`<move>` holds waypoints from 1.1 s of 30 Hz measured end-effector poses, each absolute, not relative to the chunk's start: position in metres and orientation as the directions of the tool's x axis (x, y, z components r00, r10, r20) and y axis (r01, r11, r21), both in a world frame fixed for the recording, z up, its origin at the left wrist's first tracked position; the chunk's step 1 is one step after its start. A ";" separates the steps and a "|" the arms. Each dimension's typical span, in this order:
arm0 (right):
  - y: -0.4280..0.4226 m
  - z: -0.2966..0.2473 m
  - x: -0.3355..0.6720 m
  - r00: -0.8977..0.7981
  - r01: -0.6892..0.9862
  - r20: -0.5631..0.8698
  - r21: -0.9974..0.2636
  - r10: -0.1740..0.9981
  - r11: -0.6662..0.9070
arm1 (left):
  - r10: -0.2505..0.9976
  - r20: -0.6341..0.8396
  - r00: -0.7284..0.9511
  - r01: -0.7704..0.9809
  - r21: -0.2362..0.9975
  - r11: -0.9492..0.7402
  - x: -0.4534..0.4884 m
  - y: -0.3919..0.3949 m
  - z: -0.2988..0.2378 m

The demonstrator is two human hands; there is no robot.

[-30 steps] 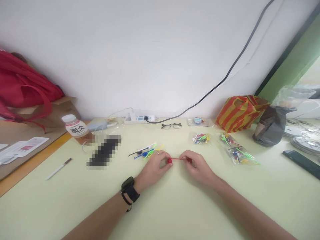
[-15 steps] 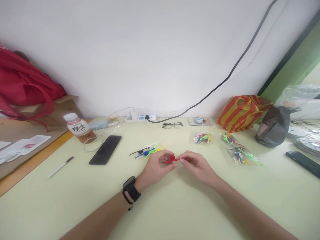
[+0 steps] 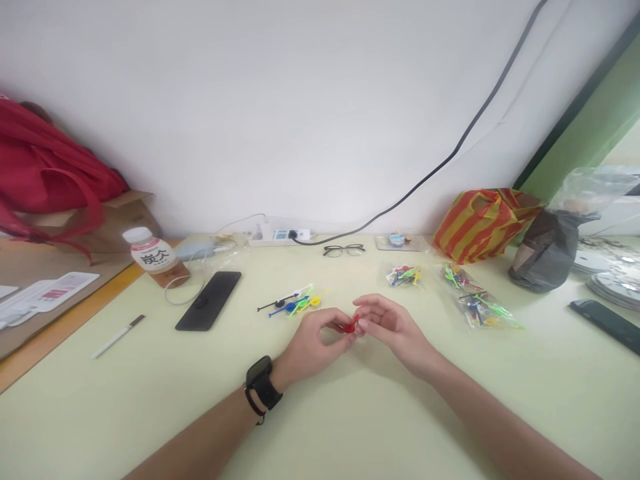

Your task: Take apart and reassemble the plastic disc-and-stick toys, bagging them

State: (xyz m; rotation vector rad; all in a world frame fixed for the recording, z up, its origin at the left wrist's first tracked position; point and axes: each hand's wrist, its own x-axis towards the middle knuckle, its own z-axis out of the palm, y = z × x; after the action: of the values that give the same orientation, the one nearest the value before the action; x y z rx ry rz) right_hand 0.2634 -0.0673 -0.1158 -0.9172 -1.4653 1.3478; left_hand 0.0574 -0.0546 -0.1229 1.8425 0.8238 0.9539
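My left hand point(image 3: 313, 343), with a black watch on its wrist, and my right hand point(image 3: 393, 327) meet over the pale table point(image 3: 350, 413). Both pinch a small red plastic piece point(image 3: 350, 326) between thumb and fingertips. The red piece looks bunched or folded up between them. A loose pile of coloured plastic sticks point(image 3: 295, 303) lies just beyond my left hand.
A black phone point(image 3: 209, 309) and a drink bottle point(image 3: 153, 257) are at the left, a white pen point(image 3: 117, 337) nearer the edge. Glasses point(image 3: 343, 250) and a power strip point(image 3: 280, 235) sit by the wall. Bags of coloured sticks point(image 3: 480, 308) and a striped bag point(image 3: 483, 223) lie to the right.
The red piece was stretched straight between my hands; my fingertips have come together and it is now bunched up between them.
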 end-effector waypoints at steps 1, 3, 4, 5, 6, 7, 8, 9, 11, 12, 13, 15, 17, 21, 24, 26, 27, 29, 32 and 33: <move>-0.068 -0.114 0.263 -0.287 -0.070 0.119 -0.992 0.950 0.103 | 0.834 0.275 0.478 0.121 0.920 -0.373 0.058 -0.054 -0.123; -0.070 -0.113 0.262 -0.256 -0.039 0.057 -0.998 0.965 0.049 | 0.857 0.275 0.435 0.042 0.945 -0.324 0.058 -0.053 -0.125; -0.071 -0.113 0.261 -0.277 -0.015 0.013 -1.000 0.961 0.009 | 0.872 0.281 0.401 0.003 0.951 -0.308 0.058 -0.052 -0.126; -0.072 -0.113 0.260 -0.325 0.004 -0.034 -0.999 0.945 -0.035 | 0.886 0.288 0.363 -0.028 0.954 -0.299 0.058 -0.050 -0.126; -0.073 -0.114 0.259 -0.388 0.015 -0.077 -0.997 0.919 -0.077 | 0.898 0.296 0.326 -0.051 0.954 -0.296 0.058 -0.048 -0.126; -0.073 -0.114 0.258 -0.442 0.015 -0.105 -0.994 0.891 -0.109 | 0.906 0.305 0.293 -0.069 0.952 -0.299 0.057 -0.047 -0.126; -0.073 -0.115 0.257 -0.474 0.011 -0.116 -0.992 0.873 -0.126 | 0.911 0.313 0.268 -0.077 0.950 -0.303 0.057 -0.046 -0.125; -0.072 -0.115 0.258 -0.476 0.002 -0.113 -0.992 0.872 -0.128 | 0.913 0.320 0.252 -0.077 0.947 -0.311 0.056 -0.045 -0.125; -0.068 -0.116 0.260 -0.414 -0.024 -0.083 -0.994 0.907 -0.102 | 0.913 0.325 0.248 -0.041 0.945 -0.325 0.054 -0.044 -0.125; -0.066 -0.116 0.263 -0.373 -0.037 -0.065 -0.996 0.926 -0.085 | 0.910 0.324 0.260 -0.004 0.942 -0.334 0.054 -0.044 -0.126; -0.064 -0.117 0.265 -0.337 -0.048 -0.051 -0.996 0.940 -0.072 | 0.903 0.327 0.279 0.048 0.934 -0.353 0.053 -0.044 -0.127; -0.061 -0.117 0.269 -0.289 -0.055 -0.037 -0.997 0.957 -0.055 | 0.876 0.354 0.329 0.175 0.888 -0.425 0.053 -0.045 -0.129; -0.060 -0.117 0.272 -0.268 -0.038 -0.032 -0.998 0.963 -0.043 | 0.831 0.406 0.380 0.273 0.809 -0.521 0.053 -0.047 -0.130; -0.061 -0.117 0.270 -0.279 -0.030 -0.019 -0.999 0.960 -0.028 | 0.778 0.463 0.425 0.305 0.736 -0.605 0.051 -0.051 -0.128; -0.062 -0.118 0.269 -0.284 -0.033 -0.003 -0.999 0.959 -0.013 | 0.781 0.459 0.424 0.306 0.739 -0.601 0.050 -0.051 -0.127; -0.061 -0.119 0.270 -0.282 -0.027 0.000 -1.000 0.959 -0.008 | 0.782 0.461 0.420 0.296 0.745 -0.598 0.051 -0.051 -0.127; -0.061 -0.119 0.270 -0.280 -0.024 -0.001 -1.000 0.960 -0.008 | 0.785 0.456 0.420 0.285 0.755 -0.591 0.051 -0.050 -0.127; -0.060 -0.121 0.272 -0.273 -0.017 0.001 -1.000 0.962 -0.004 | 0.796 0.425 0.430 0.249 0.792 -0.557 0.053 -0.050 -0.127; -0.058 -0.122 0.273 -0.255 -0.003 0.010 -1.000 0.967 0.009 | 0.822 0.339 0.458 0.146 0.883 -0.446 0.057 -0.052 -0.124; -0.058 -0.122 0.273 -0.248 0.001 0.012 -1.000 0.969 0.012 | 0.824 0.312 0.474 0.101 0.910 -0.403 0.057 -0.053 -0.123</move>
State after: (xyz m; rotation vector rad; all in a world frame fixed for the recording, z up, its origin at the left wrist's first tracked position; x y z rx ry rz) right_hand 0.2730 -0.0580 -0.1218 -1.0724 -1.3988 1.3815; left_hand 0.0573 -0.0528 -0.1231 1.8160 0.7810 1.0020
